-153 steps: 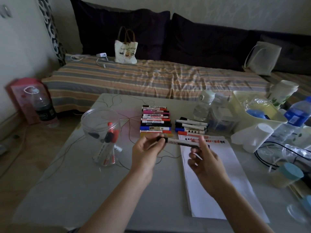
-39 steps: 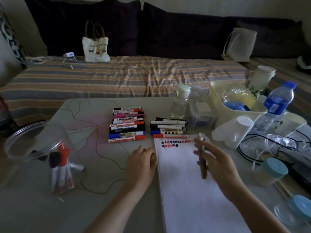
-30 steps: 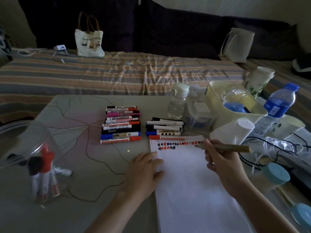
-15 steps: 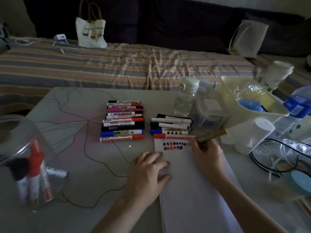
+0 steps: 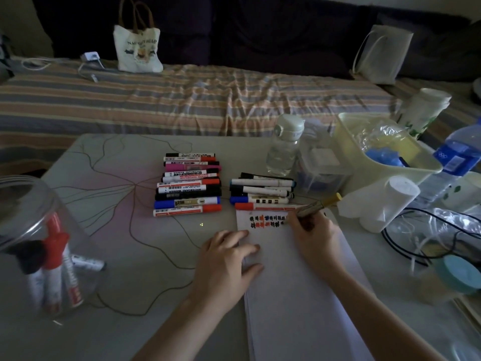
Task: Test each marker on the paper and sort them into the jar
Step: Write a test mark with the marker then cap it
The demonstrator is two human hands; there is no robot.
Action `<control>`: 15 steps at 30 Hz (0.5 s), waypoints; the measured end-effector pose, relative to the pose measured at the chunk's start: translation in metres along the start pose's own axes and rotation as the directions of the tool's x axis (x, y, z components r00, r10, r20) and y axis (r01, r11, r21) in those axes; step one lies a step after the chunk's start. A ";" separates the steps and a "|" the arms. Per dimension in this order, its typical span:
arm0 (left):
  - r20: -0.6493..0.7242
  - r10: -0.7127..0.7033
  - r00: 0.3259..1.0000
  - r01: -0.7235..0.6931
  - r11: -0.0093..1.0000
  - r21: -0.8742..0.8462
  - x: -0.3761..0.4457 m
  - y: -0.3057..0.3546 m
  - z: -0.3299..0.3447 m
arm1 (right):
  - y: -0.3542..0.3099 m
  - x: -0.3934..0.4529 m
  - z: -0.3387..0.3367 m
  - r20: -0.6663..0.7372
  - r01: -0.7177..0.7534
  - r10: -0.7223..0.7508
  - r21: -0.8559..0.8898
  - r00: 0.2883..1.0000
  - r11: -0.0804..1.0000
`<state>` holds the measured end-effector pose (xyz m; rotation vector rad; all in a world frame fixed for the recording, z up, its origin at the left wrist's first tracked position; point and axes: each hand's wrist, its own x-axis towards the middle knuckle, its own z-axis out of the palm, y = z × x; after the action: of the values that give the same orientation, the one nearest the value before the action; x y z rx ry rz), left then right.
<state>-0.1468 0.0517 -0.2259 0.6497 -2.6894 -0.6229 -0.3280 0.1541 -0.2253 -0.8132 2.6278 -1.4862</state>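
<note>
My right hand (image 5: 313, 237) grips a gold marker (image 5: 318, 206), its tip down on the top of the white paper (image 5: 299, 295) beside two rows of small colour marks (image 5: 266, 221). My left hand (image 5: 225, 261) lies flat with spread fingers on the paper's left edge. Two stacks of markers lie on the table beyond the paper: a larger left one (image 5: 188, 185) and a smaller right one (image 5: 261, 191). At the far left stands the clear jar (image 5: 33, 246) with several markers upright inside it.
A clear water bottle (image 5: 285, 145), a clear box (image 5: 321, 169), a pale yellow tub (image 5: 374, 152), a white roll (image 5: 387, 201), a blue-labelled bottle (image 5: 454, 160), cables (image 5: 416, 243) and a teal-lidded container (image 5: 458, 274) crowd the table's right side. A striped couch (image 5: 182, 100) lies behind.
My right hand turned the gold marker tip down and brought it onto the top of the paper. My left hand moved onto the paper's left edge and flattened.
</note>
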 end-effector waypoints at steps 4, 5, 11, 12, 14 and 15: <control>-0.006 0.003 1.000 -0.003 1.000 0.007 0.000 0.001 0.000 | 0.002 0.000 -0.003 -0.018 0.000 0.001 0.047 1.000 0.999; -0.008 0.002 1.000 -0.002 1.000 0.004 0.000 0.001 0.000 | 0.003 0.000 -0.003 -0.006 0.007 -0.007 0.034 1.000 0.999; 0.008 -0.001 1.000 0.001 1.000 0.023 0.000 0.001 0.000 | 0.003 0.000 -0.001 0.020 0.013 -0.014 0.044 1.000 0.999; 0.001 0.001 1.000 -0.001 1.000 0.020 0.000 0.001 0.000 | 0.004 0.000 -0.001 0.021 0.010 -0.011 0.044 1.000 0.999; -0.004 0.004 1.000 -0.003 1.000 0.021 0.000 0.002 -0.001 | 0.006 0.000 -0.002 0.044 0.014 -0.016 0.047 0.999 0.999; -0.002 0.004 1.000 -0.004 1.000 0.025 0.000 0.002 -0.001 | 0.006 0.000 -0.002 0.051 0.013 -0.015 0.045 0.999 0.999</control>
<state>-0.1475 0.0533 -0.2240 0.6515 -2.7001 -0.5881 -0.3311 0.1579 -0.2290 -0.8553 2.5486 -1.5004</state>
